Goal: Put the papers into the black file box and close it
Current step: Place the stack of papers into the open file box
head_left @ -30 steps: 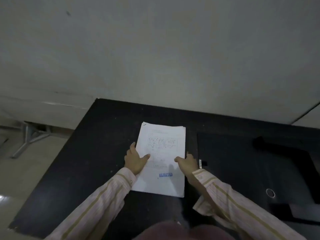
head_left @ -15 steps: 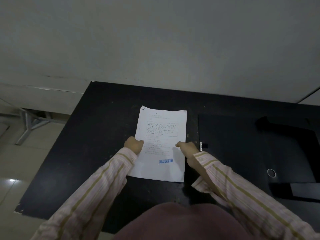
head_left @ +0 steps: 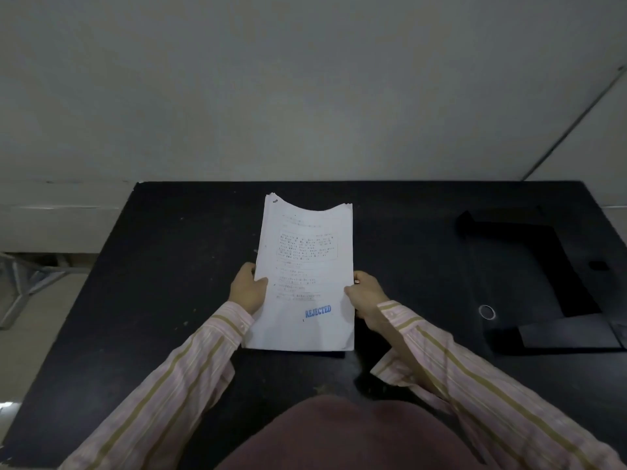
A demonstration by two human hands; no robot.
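Observation:
A stack of white papers [head_left: 305, 276] with printed text and a blue "REJECTED" stamp is held above the middle of the black table [head_left: 169, 283]. My left hand [head_left: 247, 290] grips its left edge and my right hand [head_left: 367, 295] grips its right edge. The far end of the stack sags in a curve. The black file box [head_left: 529, 286] lies open to the right, apart from the papers, with a metal ring on its near part.
A grey wall rises just behind the table. Off the table's left edge I see a pale floor and metal furniture legs [head_left: 23, 283]. My striped sleeves and dark red lap fill the near part of the view.
Both hands have closed on the sides of the papers and lifted the stack off the table; its far end now bends. My view has tilted down and shifted right.

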